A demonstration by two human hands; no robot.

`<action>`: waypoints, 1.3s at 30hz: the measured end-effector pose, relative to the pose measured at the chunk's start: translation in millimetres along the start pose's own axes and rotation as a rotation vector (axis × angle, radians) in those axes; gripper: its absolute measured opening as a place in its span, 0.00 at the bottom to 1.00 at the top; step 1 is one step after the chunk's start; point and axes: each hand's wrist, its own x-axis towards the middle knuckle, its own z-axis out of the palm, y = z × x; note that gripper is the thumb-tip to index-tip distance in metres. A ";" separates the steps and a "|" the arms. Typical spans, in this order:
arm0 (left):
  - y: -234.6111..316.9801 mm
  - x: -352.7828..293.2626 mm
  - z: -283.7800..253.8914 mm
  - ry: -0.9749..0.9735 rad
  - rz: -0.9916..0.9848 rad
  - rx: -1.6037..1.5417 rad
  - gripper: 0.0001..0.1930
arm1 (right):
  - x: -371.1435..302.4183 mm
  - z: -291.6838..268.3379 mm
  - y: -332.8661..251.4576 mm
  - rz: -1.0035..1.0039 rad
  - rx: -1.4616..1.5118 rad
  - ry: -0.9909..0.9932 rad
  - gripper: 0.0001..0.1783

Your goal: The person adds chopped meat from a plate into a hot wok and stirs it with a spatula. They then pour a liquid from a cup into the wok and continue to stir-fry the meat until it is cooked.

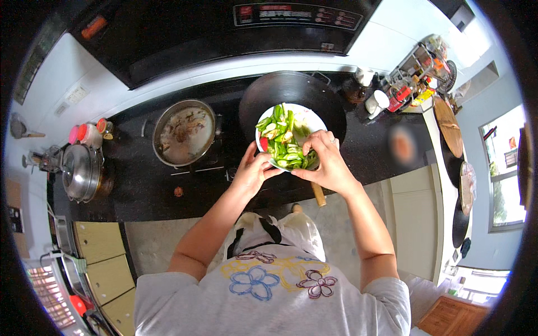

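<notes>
A white plate [309, 116] heaped with sliced green peppers [283, 143] is held over the near part of a large dark wok [263, 95]. My left hand [252, 171] grips its left rim, thumb at the edge and fingers mostly hidden beneath. My right hand [328, 159] is closed over the right rim, its fingertips reaching inside beside the peppers. Garlic-like pale pieces and a red bit [264, 144] lie among the slices. Below the plate the wok's wooden handle [319, 195] sticks out toward me.
Left of the wok, a steel pan [185, 133] with cloudy liquid and brown residue sits on the stove. A lidded steel pot [82, 173] and jars [89, 134] stand far left. At right are a white cup [377, 103], seasoning bottles [414, 92] and cutting boards [448, 126]. The range hood [185, 39] hangs above.
</notes>
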 end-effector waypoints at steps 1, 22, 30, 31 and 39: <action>-6.2 0.5 11.6 -0.008 -0.010 -0.054 0.27 | -6.1 -6.7 8.1 0.002 -0.027 -0.008 0.27; -246.5 78.2 216.2 -0.022 -0.149 -0.178 0.37 | -181.6 -126.2 278.2 0.404 0.110 0.550 0.20; -328.2 138.5 182.0 0.066 -0.256 -0.179 0.35 | -261.8 -54.6 353.9 0.973 0.801 0.307 0.22; -333.4 142.6 179.2 0.090 -0.278 -0.171 0.35 | -262.5 -48.8 358.8 0.998 0.773 0.288 0.22; -345.9 171.9 164.5 0.247 -0.437 0.096 0.38 | -273.9 -9.4 392.8 1.076 0.830 0.329 0.24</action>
